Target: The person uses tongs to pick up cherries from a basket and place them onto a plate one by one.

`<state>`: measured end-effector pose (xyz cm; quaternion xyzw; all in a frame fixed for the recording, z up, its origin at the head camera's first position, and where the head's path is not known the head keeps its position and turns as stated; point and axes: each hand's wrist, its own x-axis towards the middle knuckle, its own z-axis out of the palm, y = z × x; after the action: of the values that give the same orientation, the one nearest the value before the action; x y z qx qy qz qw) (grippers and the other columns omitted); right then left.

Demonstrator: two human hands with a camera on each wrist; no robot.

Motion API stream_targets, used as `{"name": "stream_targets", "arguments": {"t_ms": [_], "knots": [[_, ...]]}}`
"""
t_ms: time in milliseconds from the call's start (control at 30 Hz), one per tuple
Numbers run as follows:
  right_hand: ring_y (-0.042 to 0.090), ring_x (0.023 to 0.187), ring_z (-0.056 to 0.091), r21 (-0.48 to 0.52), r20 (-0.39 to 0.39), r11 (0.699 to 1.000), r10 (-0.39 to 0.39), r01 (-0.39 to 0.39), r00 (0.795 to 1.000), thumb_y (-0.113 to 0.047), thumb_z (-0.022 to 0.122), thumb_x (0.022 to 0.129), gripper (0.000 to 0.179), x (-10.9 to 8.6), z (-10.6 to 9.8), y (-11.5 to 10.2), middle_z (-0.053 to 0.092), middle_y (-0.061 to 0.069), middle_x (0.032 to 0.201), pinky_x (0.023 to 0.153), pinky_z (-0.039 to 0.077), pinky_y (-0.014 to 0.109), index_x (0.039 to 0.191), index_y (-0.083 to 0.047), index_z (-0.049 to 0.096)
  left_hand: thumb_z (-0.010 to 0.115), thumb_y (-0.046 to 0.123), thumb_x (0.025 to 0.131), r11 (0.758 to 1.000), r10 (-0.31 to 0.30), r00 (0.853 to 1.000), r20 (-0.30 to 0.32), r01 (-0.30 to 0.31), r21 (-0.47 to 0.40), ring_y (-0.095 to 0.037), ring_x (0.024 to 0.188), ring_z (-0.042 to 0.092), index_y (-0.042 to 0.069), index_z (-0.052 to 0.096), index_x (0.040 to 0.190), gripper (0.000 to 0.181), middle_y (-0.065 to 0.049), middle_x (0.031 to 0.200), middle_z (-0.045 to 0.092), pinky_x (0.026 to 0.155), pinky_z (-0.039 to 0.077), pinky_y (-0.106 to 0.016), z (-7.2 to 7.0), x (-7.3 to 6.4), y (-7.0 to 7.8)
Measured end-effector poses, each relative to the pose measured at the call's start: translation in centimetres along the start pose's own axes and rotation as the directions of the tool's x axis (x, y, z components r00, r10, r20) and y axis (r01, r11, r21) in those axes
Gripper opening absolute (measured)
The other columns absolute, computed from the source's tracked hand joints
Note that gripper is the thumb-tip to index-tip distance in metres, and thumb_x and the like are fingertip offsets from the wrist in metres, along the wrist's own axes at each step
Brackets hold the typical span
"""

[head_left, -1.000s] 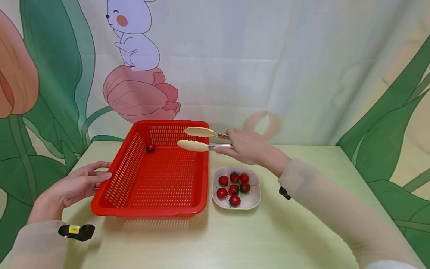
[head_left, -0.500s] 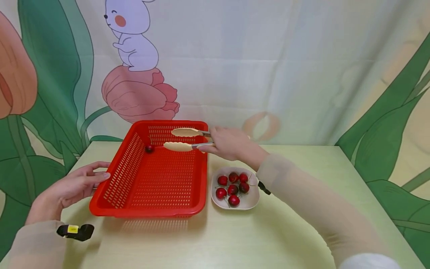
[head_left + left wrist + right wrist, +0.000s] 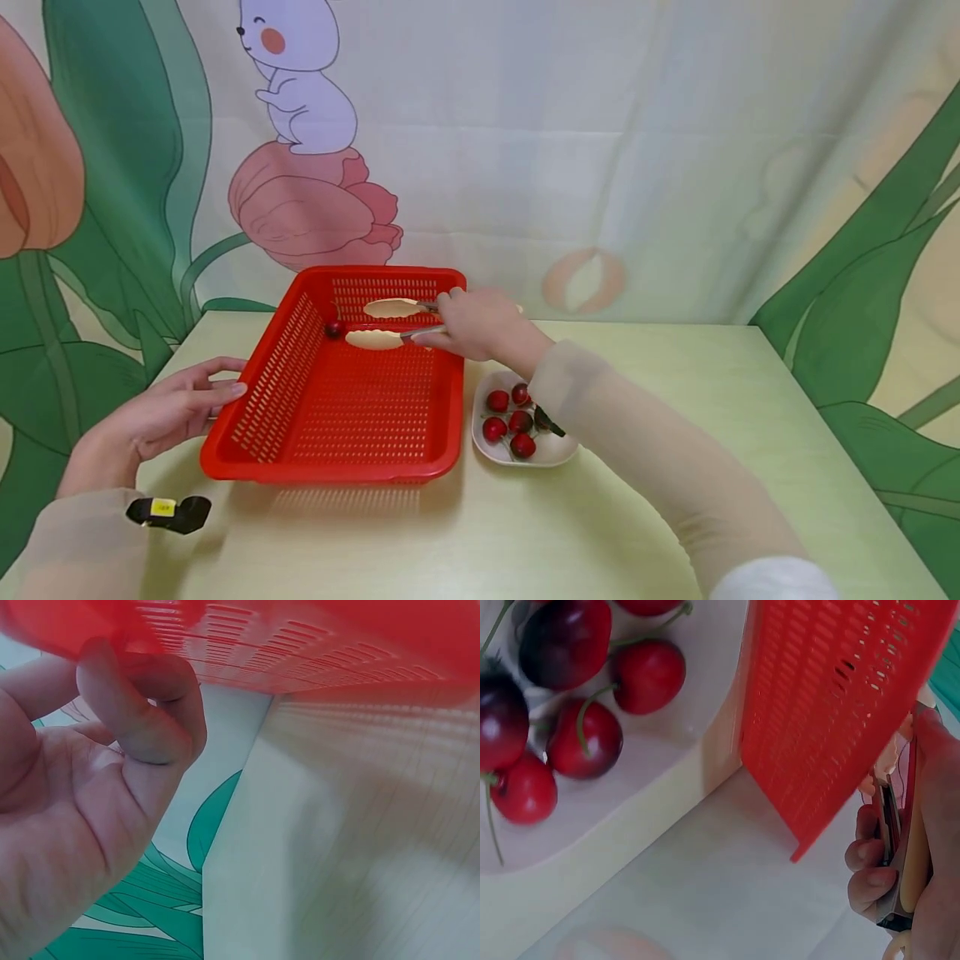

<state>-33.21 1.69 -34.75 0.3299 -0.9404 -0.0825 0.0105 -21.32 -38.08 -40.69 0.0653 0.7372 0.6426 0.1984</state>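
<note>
My left hand (image 3: 168, 408) grips the left rim of a red plastic basket (image 3: 457, 400); in the left wrist view its fingers (image 3: 127, 712) curl up at the basket's edge. Over the basket's back right side, my right hand (image 3: 483, 325) holds a pair of tongs (image 3: 375, 339) by the handles. Their two cream tips are apart with nothing between them, pointing left. One dark cherry (image 3: 334, 329) lies in the basket's back left corner, a little left of the tips. The right wrist view shows the fingers (image 3: 870, 881) wrapped round the tongs' handle.
A small white dish (image 3: 487, 450) with several stemmed cherries (image 3: 522, 445) stands right of the basket, partly hidden by my right sleeve. The pale table (image 3: 637, 517) runs to a printed curtain (image 3: 675, 167) at the back.
My right hand has moved left and slightly down with the tongs, bringing their tips over the basket toward the cherry. The left hand and basket have stayed put.
</note>
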Motion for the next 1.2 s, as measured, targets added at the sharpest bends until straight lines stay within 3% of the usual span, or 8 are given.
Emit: {"name": "stream_targets", "arguments": {"t_ms": [200,367,600,800,900,1033,1200], "knots": [[0.018,0.088,0.061,-0.044,-0.016,0.999,-0.013,0.012,1.000,-0.074,0.049,0.095,0.073,1.2,0.8,-1.1,0.066,0.007,0.114,0.074,0.060,0.032,0.128,-0.012,0.065,0.052,0.013,0.108,0.999,-0.001,1.000,-0.015,0.002,0.036,-0.027,0.103,0.070,0.019,0.037,0.137,0.033,-0.003,0.120,0.068,0.090,0.058,-0.044,0.4,0.0,-0.2],[0.020,0.095,0.062,-0.050,-0.008,0.999,-0.008,0.008,1.000,-0.072,0.052,0.095,0.071,1.8,1.1,-2.3,0.066,0.008,0.123,0.081,0.060,0.035,0.131,-0.012,0.065,0.050,0.013,0.109,0.999,0.010,1.000,0.014,-0.010,0.045,-0.027,0.102,0.070,0.019,0.039,0.135,0.030,-0.003,0.120,0.068,0.090,0.059,-0.044,0.2,-0.1,-0.3],[0.018,0.090,0.059,0.044,-0.011,0.999,-0.001,0.001,1.000,-0.064,0.060,0.096,0.056,2.9,1.2,-3.6,0.067,0.004,0.105,0.075,0.056,0.031,0.118,-0.013,0.070,0.051,0.013,0.108,0.999,0.001,1.000,0.013,-0.001,0.046,-0.027,0.103,0.070,0.020,0.039,0.135,0.030,-0.003,0.121,0.068,0.090,0.058,-0.045,0.0,-0.2,-0.4],[0.017,0.096,0.056,0.076,-0.010,0.997,0.010,-0.010,1.000,-0.059,0.063,0.096,0.055,3.9,1.2,-4.2,0.065,0.003,0.111,0.080,0.057,0.031,0.124,-0.012,0.066,0.052,0.014,0.108,0.999,-0.010,1.000,0.000,0.010,0.043,-0.027,0.103,0.070,0.020,0.039,0.135,0.031,-0.003,0.121,0.067,0.090,0.058,-0.045,0.0,-0.3,-0.4],[0.016,0.092,0.059,0.106,-0.007,0.994,0.007,-0.006,1.000,-0.056,0.066,0.095,0.050,4.3,1.3,-4.3,0.067,0.001,0.106,0.078,0.057,0.029,0.121,-0.014,0.069,0.052,0.014,0.108,0.999,-0.023,1.000,-0.004,0.023,0.041,-0.027,0.104,0.070,0.020,0.038,0.135,0.031,-0.003,0.121,0.067,0.091,0.058,-0.046,0.0,-0.3,-0.4],[0.015,0.085,0.060,0.106,-0.011,0.994,-0.002,0.003,1.000,-0.054,0.070,0.093,0.044,4.9,1.3,-4.6,0.068,-0.002,0.097,0.074,0.056,0.028,0.115,-0.017,0.073,0.052,0.014,0.108,0.999,-0.022,1.000,-0.007,0.023,0.044,-0.027,0.104,0.070,0.019,0.038,0.136,0.032,-0.003,0.122,0.067,0.091,0.058,-0.046,0.0,-0.3,-0.3],[0.017,0.089,0.057,0.087,-0.010,0.996,0.014,-0.013,1.000,-0.055,0.070,0.093,0.046,5.8,1.8,-4.7,0.067,-0.001,0.101,0.075,0.056,0.029,0.119,-0.017,0.072,0.052,0.014,0.108,0.998,-0.013,1.000,-0.010,0.014,0.054,-0.028,0.104,0.070,0.017,0.038,0.136,0.032,-0.003,0.121,0.067,0.090,0.058,-0.046,0.1,-0.1,-0.2]]}}
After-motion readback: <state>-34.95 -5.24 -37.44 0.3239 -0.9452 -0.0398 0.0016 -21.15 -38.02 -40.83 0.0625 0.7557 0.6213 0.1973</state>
